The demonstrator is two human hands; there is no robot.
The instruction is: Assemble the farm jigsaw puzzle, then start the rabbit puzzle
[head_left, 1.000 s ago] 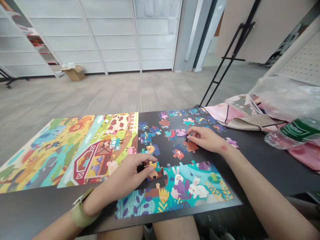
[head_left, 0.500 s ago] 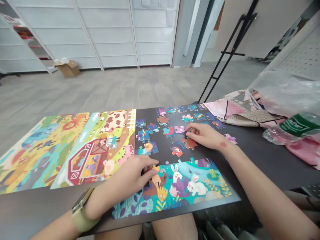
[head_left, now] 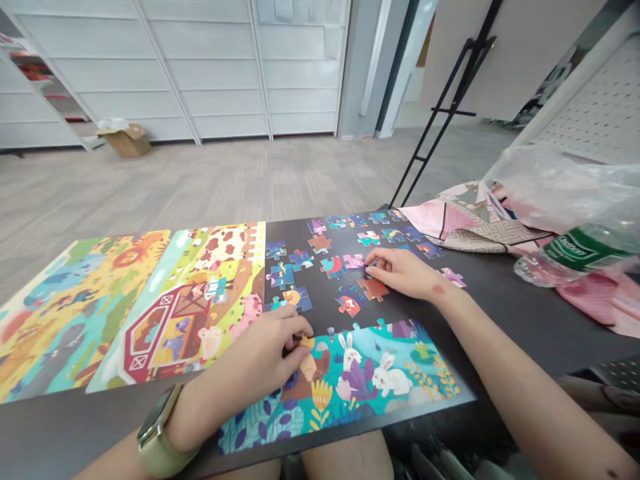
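Observation:
My left hand [head_left: 274, 348], with a watch [head_left: 160, 427] on its wrist, rests at the upper-left corner of a joined jigsaw section [head_left: 350, 387] showing white rabbits and plants. Its fingers are bent toward the thumb over an orange part of the picture; anything between the fingertips is hidden. My right hand [head_left: 400, 272] lies farther out, thumb and index finger closed at the right edge of a pink-purple puzzle piece [head_left: 354, 262]. Just below these fingers lies a brown puzzle piece [head_left: 373, 288]. A red-and-teal puzzle piece [head_left: 333, 267] sits left of the pink-purple one.
Several loose puzzle pieces [head_left: 281, 275] are scattered over the dark table [head_left: 505, 300]. Two picture sheets, a farm scene [head_left: 200, 307] and an animal scene [head_left: 75, 313], lie at the left. At the right are a patterned cloth [head_left: 450, 217] and a plastic bottle [head_left: 575, 253].
The view has shifted slightly, so most things appear a little farther left. My left index finger is more bent. My right hand keeps its place beside the pink-purple puzzle piece.

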